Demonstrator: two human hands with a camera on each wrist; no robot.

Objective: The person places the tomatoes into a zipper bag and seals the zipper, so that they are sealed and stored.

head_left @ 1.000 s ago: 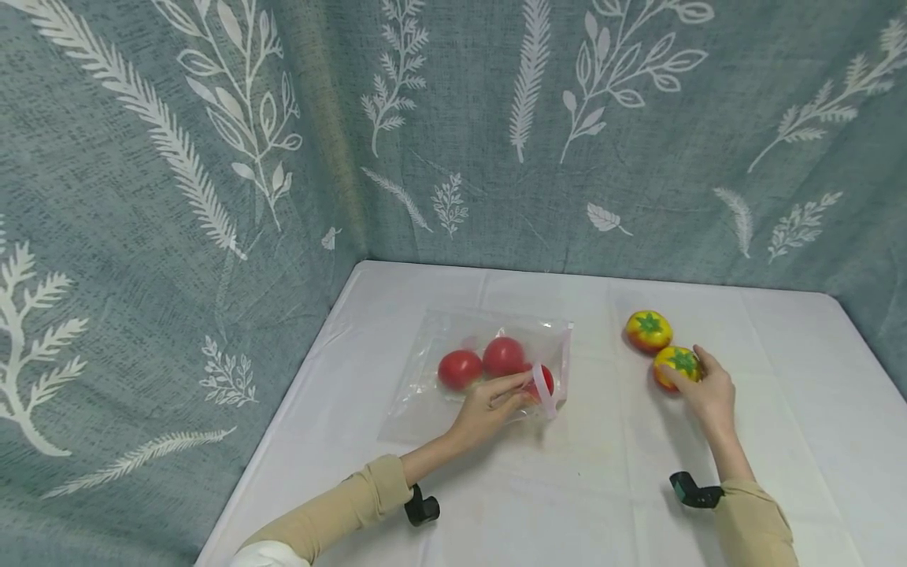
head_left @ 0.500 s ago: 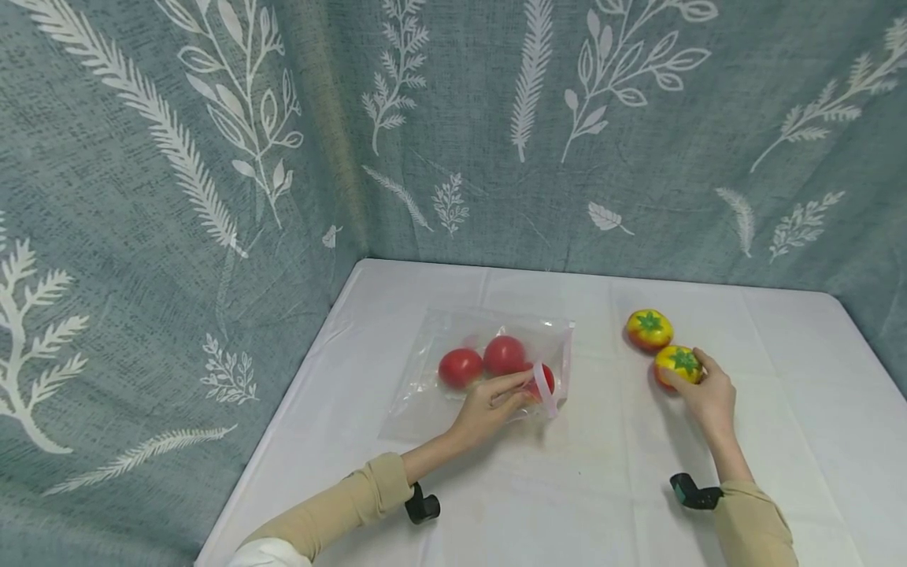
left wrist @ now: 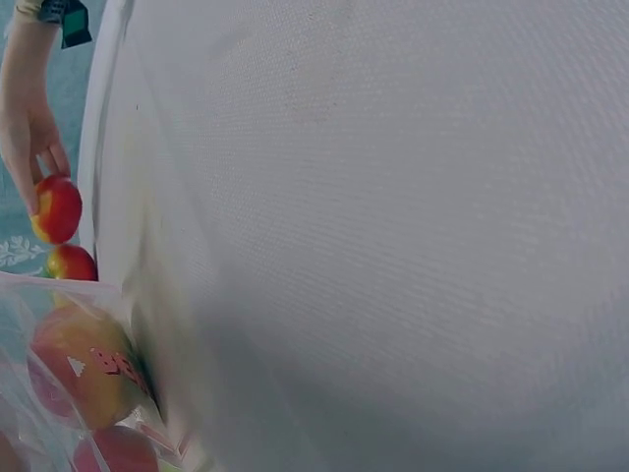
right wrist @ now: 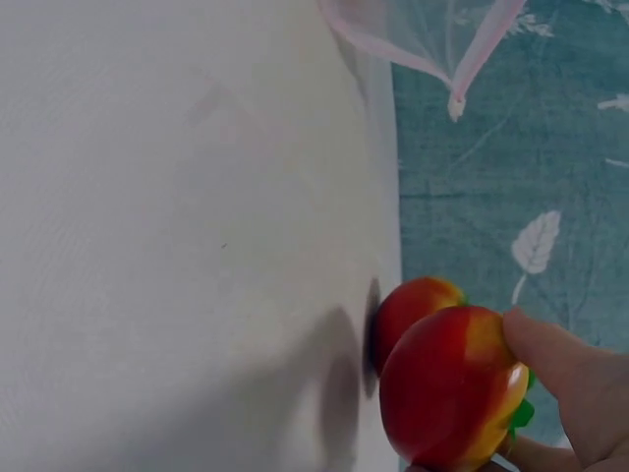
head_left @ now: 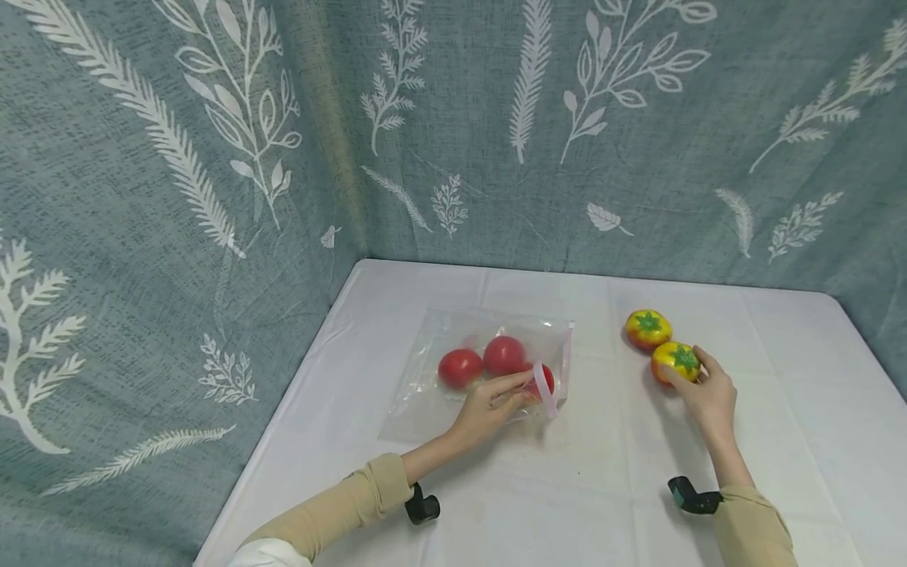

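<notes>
On the table lies a clear zip bag (head_left: 418,402) with a pink-edged mouth facing right, and my left hand (head_left: 480,413) grips it near that mouth. Inside are red round fruits (head_left: 460,368); one near the mouth is partly hidden by my fingers. My right hand (head_left: 712,398) holds a red-and-yellow tomato (head_left: 680,361) with a green leafy top, thumb and fingers on opposite sides. In the right wrist view this tomato (right wrist: 447,388) hangs slightly above its shadow. Just behind it, a second tomato (head_left: 648,330) of the same look rests on the table.
A white cloth covers the table (head_left: 524,504). Blue-green curtains (head_left: 460,142) with white leaf prints stand behind and to the left. Black wrist devices (head_left: 422,505) are worn on both forearms.
My right hand has raised its tomato slightly, and the tomato has tilted. My left hand and the bag have stayed in place.
</notes>
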